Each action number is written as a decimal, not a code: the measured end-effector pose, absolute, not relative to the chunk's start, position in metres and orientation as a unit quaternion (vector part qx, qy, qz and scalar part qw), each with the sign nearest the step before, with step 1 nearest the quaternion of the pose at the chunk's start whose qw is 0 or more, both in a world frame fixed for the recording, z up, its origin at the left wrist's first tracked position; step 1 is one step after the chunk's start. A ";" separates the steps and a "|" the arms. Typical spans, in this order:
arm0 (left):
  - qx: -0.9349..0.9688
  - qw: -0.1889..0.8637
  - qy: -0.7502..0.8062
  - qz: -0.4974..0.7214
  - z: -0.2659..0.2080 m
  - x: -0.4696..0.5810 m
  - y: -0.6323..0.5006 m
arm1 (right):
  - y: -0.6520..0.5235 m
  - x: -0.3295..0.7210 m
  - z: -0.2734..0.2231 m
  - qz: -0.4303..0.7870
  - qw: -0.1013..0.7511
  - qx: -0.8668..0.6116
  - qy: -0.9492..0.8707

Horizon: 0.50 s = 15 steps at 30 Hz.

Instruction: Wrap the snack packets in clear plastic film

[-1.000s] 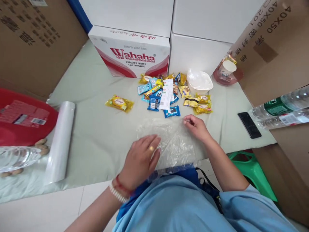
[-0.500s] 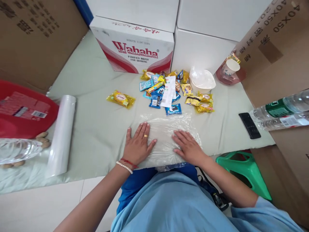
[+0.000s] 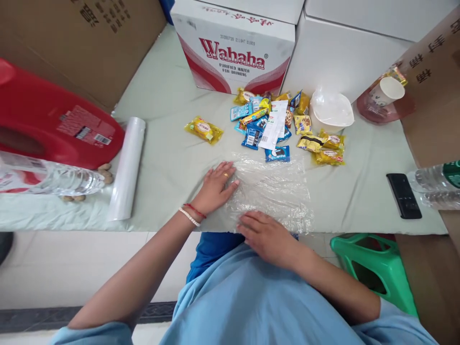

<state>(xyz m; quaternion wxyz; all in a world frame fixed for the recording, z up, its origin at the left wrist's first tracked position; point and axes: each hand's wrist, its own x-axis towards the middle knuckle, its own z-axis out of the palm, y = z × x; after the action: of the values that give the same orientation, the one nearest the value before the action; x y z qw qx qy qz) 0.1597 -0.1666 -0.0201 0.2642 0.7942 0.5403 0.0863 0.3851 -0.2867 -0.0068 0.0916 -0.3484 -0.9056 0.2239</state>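
Note:
A crinkled sheet of clear plastic film [image 3: 273,184] lies on the cloth-covered table in front of me. My left hand [image 3: 216,187] rests flat on its left edge, fingers extended, a ring on one finger. At the near edge of the film is my right hand [image 3: 264,235], palm down with fingers stretched out; I cannot tell whether it presses on the film or the table edge. Just beyond the film is a pile of wrapped snacks, among them a blue packet [image 3: 277,154] and a white paper strip [image 3: 273,125]. One yellow-wrapped snack [image 3: 203,130] lies apart to the left.
On the left are a roll of plastic film [image 3: 128,167], a red jug [image 3: 61,120] and a water bottle [image 3: 68,177]. A white bowl [image 3: 331,115], paper cup [image 3: 387,92] and black phone [image 3: 403,195] are to the right. A Wahaha carton [image 3: 235,52] stands behind; a green stool [image 3: 373,268] stands below.
My right hand has slid toward me and left, to the film's near edge. My left hand stays at the left side of the film. The camera view has shifted left.

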 end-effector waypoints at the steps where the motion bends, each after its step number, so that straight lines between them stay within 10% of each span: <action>1: 0.794 0.242 0.550 0.091 -0.016 0.160 -0.168 | -0.287 0.374 -0.009 0.224 0.076 -0.336 -0.912; 15: 0.819 0.110 0.553 0.108 -0.044 0.161 -0.201 | -0.234 0.387 0.016 0.314 0.144 -0.438 -0.830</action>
<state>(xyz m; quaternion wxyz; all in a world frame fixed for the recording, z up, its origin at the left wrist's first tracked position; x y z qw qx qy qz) 0.1607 -0.2015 -0.0435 0.1103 0.8186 0.5533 0.1077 0.3870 -0.2345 0.0164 0.1437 -0.4379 -0.8300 0.3140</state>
